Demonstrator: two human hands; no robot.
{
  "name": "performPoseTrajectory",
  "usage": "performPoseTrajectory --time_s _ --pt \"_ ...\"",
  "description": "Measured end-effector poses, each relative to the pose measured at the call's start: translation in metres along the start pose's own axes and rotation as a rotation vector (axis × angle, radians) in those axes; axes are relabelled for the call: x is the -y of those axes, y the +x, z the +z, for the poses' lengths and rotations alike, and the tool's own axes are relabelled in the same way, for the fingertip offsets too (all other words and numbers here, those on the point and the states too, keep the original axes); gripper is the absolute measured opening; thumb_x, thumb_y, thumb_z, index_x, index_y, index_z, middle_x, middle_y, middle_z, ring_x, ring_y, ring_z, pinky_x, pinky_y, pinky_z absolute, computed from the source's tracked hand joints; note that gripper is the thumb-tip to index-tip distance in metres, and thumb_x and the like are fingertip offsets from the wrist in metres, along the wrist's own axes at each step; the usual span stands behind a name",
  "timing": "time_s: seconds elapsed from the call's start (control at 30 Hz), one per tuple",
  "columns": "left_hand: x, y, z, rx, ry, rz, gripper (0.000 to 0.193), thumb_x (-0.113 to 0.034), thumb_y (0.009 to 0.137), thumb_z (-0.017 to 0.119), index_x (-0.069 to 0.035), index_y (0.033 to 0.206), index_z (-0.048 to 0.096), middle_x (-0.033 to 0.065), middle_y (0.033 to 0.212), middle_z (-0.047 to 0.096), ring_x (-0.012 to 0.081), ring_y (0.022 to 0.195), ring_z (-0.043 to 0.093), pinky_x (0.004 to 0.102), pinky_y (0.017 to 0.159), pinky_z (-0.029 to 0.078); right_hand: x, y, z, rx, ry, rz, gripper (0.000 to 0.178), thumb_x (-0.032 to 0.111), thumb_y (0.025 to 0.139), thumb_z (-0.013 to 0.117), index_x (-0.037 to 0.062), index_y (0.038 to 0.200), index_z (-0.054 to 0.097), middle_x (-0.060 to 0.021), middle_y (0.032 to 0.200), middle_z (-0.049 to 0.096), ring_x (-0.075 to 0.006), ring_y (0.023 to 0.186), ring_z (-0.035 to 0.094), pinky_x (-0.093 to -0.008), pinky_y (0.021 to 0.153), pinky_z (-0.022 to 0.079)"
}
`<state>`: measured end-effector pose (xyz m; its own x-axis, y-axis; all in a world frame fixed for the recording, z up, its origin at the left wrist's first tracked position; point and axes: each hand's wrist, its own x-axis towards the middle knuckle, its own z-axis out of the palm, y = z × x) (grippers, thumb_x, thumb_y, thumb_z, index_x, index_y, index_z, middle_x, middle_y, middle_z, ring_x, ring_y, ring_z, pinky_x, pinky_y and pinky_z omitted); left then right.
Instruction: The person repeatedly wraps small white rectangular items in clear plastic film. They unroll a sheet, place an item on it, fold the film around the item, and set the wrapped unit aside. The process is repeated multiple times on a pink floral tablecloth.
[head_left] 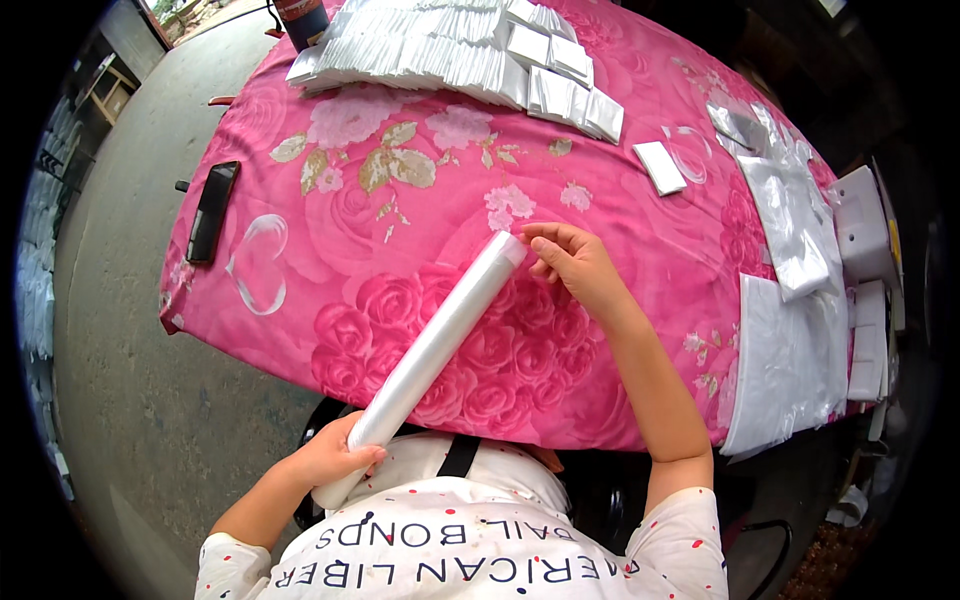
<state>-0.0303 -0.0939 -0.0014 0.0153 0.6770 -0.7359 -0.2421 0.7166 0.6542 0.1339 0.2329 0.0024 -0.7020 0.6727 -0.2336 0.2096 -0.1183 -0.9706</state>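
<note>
A long roll of whitish translucent plastic film point(437, 345) slants across the near side of the table, its lower end over my lap. Around that lower end my left hand point(330, 452) is wrapped, thumb on top. At the far upper end my right hand point(570, 262) is closed in a pinch, thumb and forefinger at the roll's right corner; the other fingers are curled. Beyond it to the right lies a small white folded packet point(659, 168), apart from both hands.
Stacked white packets point(420, 55) cover the far side of the pink floral tablecloth point(350, 230). A dark cup point(303, 22) stands beside them. A black phone point(213, 213) lies at the left edge. Plastic sheets and bags point(790, 350) spread along the right, next to white boxes point(865, 225).
</note>
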Motion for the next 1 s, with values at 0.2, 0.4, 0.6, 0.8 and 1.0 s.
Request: performPoseTrajectory --time_s 0.2,0.4,0.6,0.8,1.0 --pt "0.000 -0.001 -0.004 0.005 0.010 -0.018 0.046 -0.013 0.080 0.065 0.000 0.119 0.045 0.0058 0.086 0.056 0.0103 0.069 0.055 0.0272 0.064 0.048 0.015 0.016 0.006 0.222 -0.132 0.177 0.019 0.020 0.087 0.061 0.0018 0.093 0.064 -0.0006 0.078 0.062 -0.0054 0.064 0.053 -0.0207 0.056 0.043" --pt "0.008 0.001 -0.002 0.002 0.147 0.098 0.046 -0.014 0.082 0.063 -0.001 0.120 0.042 0.0094 0.088 0.059 0.0150 0.079 0.059 0.0302 0.066 0.050 0.006 0.015 0.002 0.171 -0.065 0.142 0.016 0.017 0.087 0.061 0.0017 0.089 0.064 0.0002 0.073 0.060 -0.0047 0.062 0.052 -0.0196 0.056 0.043" --pt "0.005 0.002 -0.011 0.021 0.045 -0.052 0.042 -0.017 0.083 0.064 0.001 0.117 0.047 0.0116 0.100 0.060 0.0158 0.092 0.061 0.0302 0.070 0.053 -0.010 0.027 -0.055 -0.163 -0.170 -0.033 0.015 0.015 0.087 0.060 0.0013 0.087 0.065 0.0014 0.071 0.060 -0.0038 0.061 0.051 -0.0192 0.053 0.043" --pt "0.027 -0.011 -0.038 0.169 0.124 -0.100 0.044 -0.022 0.081 0.067 0.000 0.115 0.051 0.0103 0.102 0.062 0.0159 0.090 0.060 0.0306 0.080 0.048 -0.026 0.027 -0.156 -0.530 -0.395 -0.179 0.017 0.015 0.087 0.059 -0.0006 0.087 0.065 0.0032 0.065 0.056 -0.0032 0.058 0.047 -0.0200 0.049 0.038" --pt "-0.010 -0.033 -0.058 0.206 0.437 -0.140 0.050 -0.034 0.073 0.074 0.000 0.107 0.059 0.0089 0.096 0.064 0.0179 0.091 0.058 0.0315 0.081 0.045 -0.032 0.013 -0.176 -0.564 -0.439 -0.142 0.017 0.016 0.087 0.059 0.0001 0.089 0.065 0.0034 0.066 0.055 -0.0034 0.057 0.046 -0.0198 0.050 0.037"
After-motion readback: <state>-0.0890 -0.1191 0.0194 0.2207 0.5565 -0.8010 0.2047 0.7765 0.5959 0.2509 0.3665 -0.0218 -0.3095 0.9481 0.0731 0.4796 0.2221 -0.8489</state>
